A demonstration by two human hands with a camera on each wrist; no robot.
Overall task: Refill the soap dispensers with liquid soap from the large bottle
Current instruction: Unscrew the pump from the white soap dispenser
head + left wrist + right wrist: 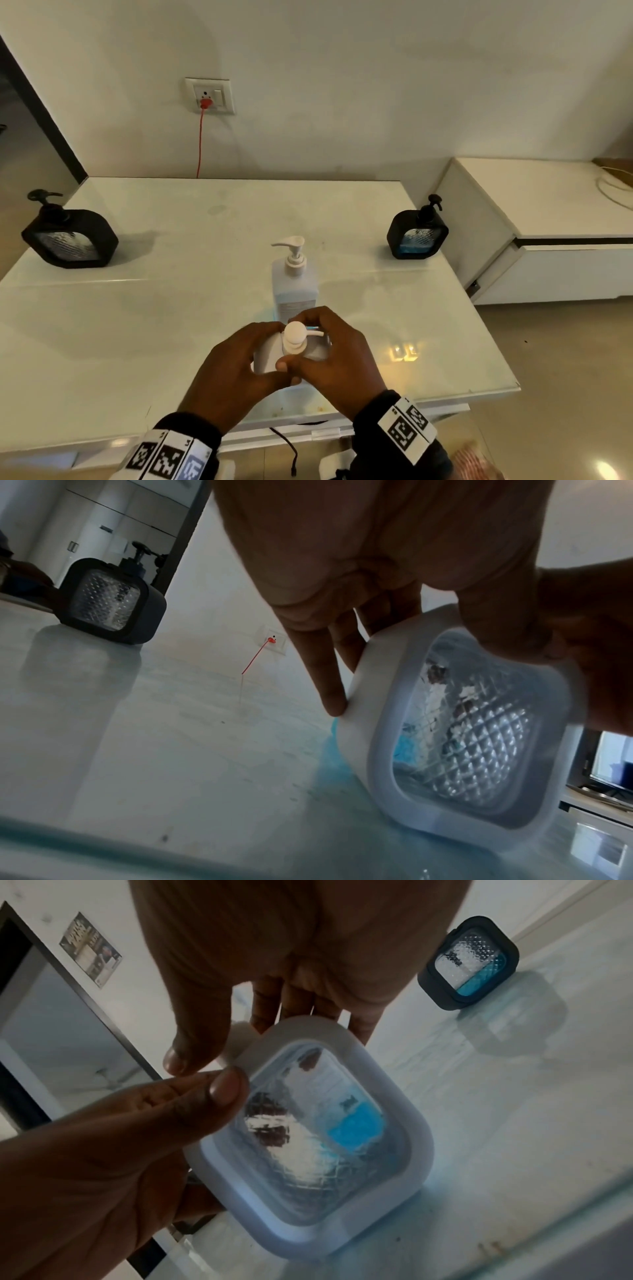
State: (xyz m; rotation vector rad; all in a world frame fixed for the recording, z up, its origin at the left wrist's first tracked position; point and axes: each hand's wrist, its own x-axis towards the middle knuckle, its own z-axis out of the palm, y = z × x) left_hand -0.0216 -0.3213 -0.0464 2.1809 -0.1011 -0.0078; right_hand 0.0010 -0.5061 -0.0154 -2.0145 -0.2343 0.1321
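White dispenser at lower centre, left hand holding its body, right hand gripping the pump; next, likely unscrewing.

White dispenser largely behind both hands

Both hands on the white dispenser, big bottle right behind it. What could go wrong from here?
1. The large bottle stands upright just behind the white dispenser; a reach or lift past it may tip it.
2. The left hand and right hand hold the dispenser by its body; twisting the pump head could slide it on the glossy table.
3. Its window shows blue liquid; tilting once opened may spill.
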